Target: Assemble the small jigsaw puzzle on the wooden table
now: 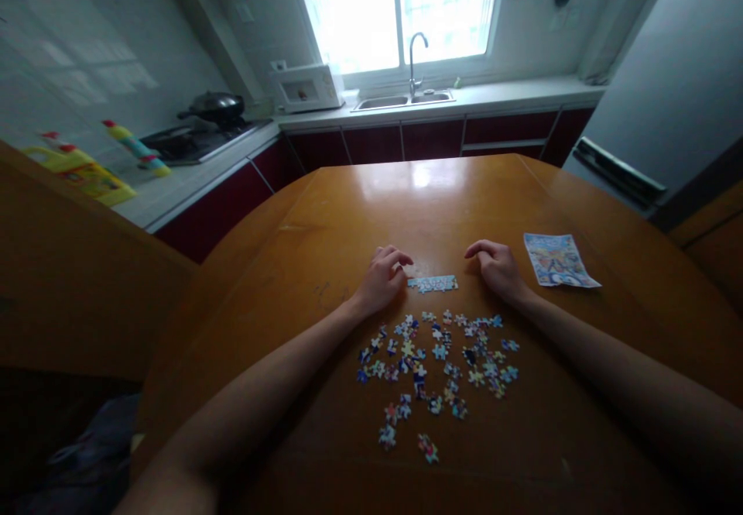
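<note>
So the pale blue, flat strip of joined jigsaw pieces (433, 283) is lying on the glossy orange-brown wooden table (348, 213), between the two hands, and the small multicoloured, flat jigsaw pieces (439, 351) are scattered loose on the near side of it. The left hand (381, 279) is right by the strip's left end, thumb and fingers loosely curled with a decent gap between them and nothing visible in the grip; can't tell if a fingertip is actually touching the strip. The right hand (498, 267) is a bit off the other end, more curled in, and its inner side is hidden, so no clue how closed it is or whether anything's tucked in there. Handling-wise, I'd go light on that strip: a couple of flat fingertips, no sideways shove, since the joints would probably buckle or pop. Loose bits are best pinched by opposite edges, not by the thin knobs, and turned to match before pressing straight down. Some of them overlap or bunch up, so spread those gently first. The creased, colourful printed sheet (557, 259) beyond the right hand is handy for comparing pictures, tbh, and keep forearms clear of the loose bits.
</note>
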The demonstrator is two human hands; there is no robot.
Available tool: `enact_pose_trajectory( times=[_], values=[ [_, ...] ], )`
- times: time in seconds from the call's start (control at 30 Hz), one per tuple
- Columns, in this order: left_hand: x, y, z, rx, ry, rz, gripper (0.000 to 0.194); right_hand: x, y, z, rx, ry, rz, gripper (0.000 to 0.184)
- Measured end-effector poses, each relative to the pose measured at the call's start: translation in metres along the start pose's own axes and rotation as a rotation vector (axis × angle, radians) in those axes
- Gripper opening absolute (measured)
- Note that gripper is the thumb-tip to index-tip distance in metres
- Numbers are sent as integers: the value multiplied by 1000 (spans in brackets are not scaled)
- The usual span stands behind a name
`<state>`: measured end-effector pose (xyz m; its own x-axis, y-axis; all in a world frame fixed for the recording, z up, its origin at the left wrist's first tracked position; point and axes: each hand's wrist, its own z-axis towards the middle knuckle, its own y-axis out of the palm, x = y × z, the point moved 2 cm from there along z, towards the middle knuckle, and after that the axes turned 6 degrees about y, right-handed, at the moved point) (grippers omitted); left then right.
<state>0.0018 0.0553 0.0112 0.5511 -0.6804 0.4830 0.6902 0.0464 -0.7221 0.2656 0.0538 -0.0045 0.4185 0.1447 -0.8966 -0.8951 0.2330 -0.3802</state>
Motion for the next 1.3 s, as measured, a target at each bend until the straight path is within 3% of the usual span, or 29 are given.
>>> enact_pose_trajectory(
  times=[0.47, 0.6, 0.7, 0.8, 0.93, 1.1, 1.3],
  values=[
    [6, -2, 0, -42, 85, -16, 18, -2, -1, 1, 2, -3, 0, 26],
    [22, -10, 1, -214, 208, -17, 14, -2, -1, 1, 12, 0, 6, 26],
    [45, -23, 3, -478, 327, -95, 14, -2, 0, 2, 11, 8, 0, 26],
    [72, -35, 1, -732, 360, -178, 10, -3, 0, 2, 5, 5, 2, 26],
    [94, -41, -6, -826, 427, -302, 13, -4, 0, 3, 9, 2, 13, 26],
    [98, -33, -14, -902, 511, -242, 18, -4, 1, 4, 12, -1, 15, 25],
    [101, -32, -18, -859, 449, -249, 25, -2, 3, 7, 0, 12, 25, 26]
  ],
)
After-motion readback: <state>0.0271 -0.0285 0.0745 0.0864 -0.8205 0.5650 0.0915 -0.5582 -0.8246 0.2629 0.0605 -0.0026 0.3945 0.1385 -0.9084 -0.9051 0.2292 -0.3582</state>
